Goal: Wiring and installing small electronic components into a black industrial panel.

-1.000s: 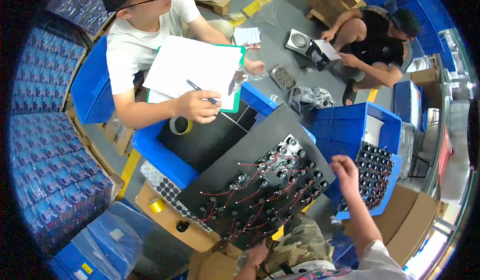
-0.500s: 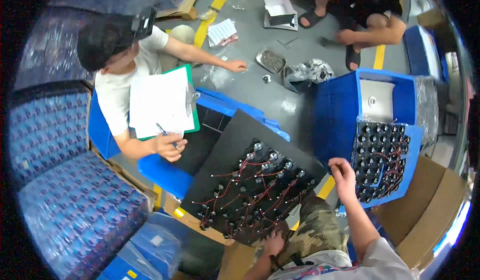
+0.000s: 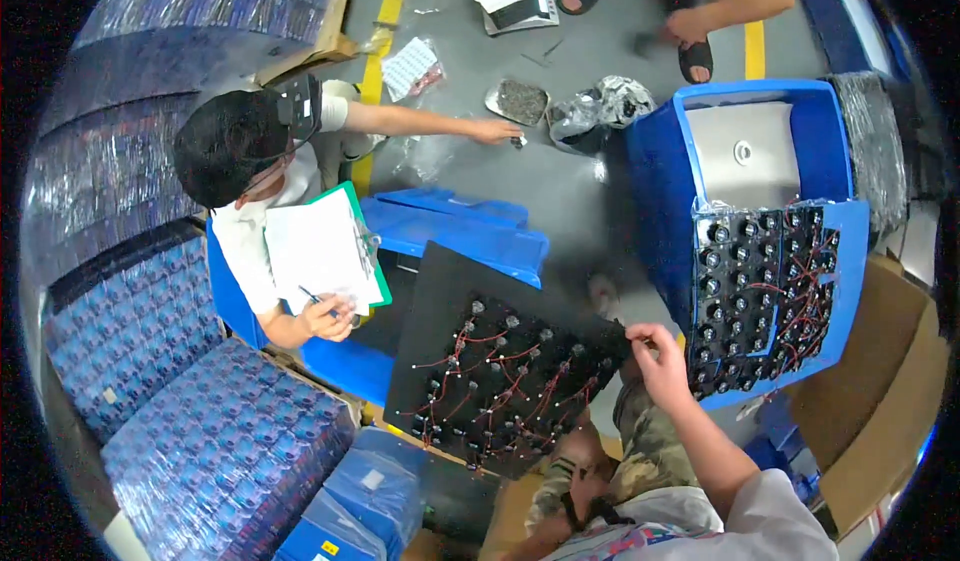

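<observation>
A large square black board (image 3: 440,301) rests tilted over my lap, carrying several small round parts (image 3: 512,322) with thin red wires. At the board's right corner, my right hand (image 3: 662,369) has thumb and fingers pinched together on its edge. Below the board's near edge is my left hand (image 3: 590,486), close to my camouflage-clad leg; its fingers are mostly hidden. On the right, a blue bin (image 3: 680,201) bears a second black panel (image 3: 740,306) set with similar round parts and red wires, lying on a blue lid.
To the left, a person in a black cap (image 3: 235,146) holds a pen over a green clipboard (image 3: 350,201) and reaches toward a tray (image 3: 520,101) of small parts. Wrapped stacks (image 3: 230,451) line the left side. An open cardboard box (image 3: 870,361) stands at right.
My right hand has moved left onto the board's corner. The view has shifted. The other person's reaching hand now touches a small item on the floor near the tray.
</observation>
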Available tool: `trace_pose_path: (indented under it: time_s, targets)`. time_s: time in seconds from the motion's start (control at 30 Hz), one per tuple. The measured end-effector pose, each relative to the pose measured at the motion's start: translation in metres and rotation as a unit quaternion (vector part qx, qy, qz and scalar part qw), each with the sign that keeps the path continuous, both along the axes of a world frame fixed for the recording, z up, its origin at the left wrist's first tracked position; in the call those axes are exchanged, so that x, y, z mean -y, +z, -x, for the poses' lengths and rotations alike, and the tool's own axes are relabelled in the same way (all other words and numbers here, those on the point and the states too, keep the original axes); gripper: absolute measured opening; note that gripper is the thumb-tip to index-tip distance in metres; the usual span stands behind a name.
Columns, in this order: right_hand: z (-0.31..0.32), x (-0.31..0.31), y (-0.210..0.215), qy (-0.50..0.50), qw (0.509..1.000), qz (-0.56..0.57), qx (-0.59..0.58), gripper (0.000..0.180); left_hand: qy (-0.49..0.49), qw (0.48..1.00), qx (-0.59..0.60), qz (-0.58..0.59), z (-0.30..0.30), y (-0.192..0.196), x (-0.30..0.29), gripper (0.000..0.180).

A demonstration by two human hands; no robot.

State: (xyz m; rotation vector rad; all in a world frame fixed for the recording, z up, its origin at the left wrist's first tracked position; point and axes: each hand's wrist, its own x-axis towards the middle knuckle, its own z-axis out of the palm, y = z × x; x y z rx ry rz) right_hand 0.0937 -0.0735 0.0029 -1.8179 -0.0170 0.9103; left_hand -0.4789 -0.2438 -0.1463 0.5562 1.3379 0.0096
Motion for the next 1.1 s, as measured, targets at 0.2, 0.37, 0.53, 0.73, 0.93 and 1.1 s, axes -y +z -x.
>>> trace_pose_path:
  time_s: [0.2, 0.37, 0.53, 0.73, 0.93, 1.1]
  targets:
    - [0.002, 0.053, -0.009, 0.014, 0.998, 0.066, 0.002, 0.011, -0.673, 0.726, 0.103, -0.096, -0.106, 0.084, -0.06, 0.049]
    - [0.041, 0.09, -0.043, -0.04, 0.996, 0.072, -0.017, 0.02, -0.684, 0.71, 0.118, -0.118, -0.192, 0.136, -0.122, 0.045]
    - [0.081, 0.117, -0.045, 0.202, 0.954, 0.21, 0.077, 0.027, -0.439, 0.89, 0.106, -0.052, -0.155, 0.134, -0.116, 0.036]
    - [0.086, 0.132, -0.028, 0.248, 0.931, 0.264, 0.051, 0.023, -0.629, 0.739, 0.104, -0.219, -0.2, 0.157, -0.146, 0.034]
    - [-0.015, 0.017, 0.032, 0.047, 0.98, 0.069, 0.181, 0.008, -0.565, 0.771, 0.097, -0.276, -0.184, 0.154, -0.145, 0.031]
    - [-0.125, -0.164, -0.02, 0.107, 0.977, -0.032, 0.183, 0.028, -0.584, 0.771, 0.091, -0.238, -0.159, 0.135, -0.121, 0.032]
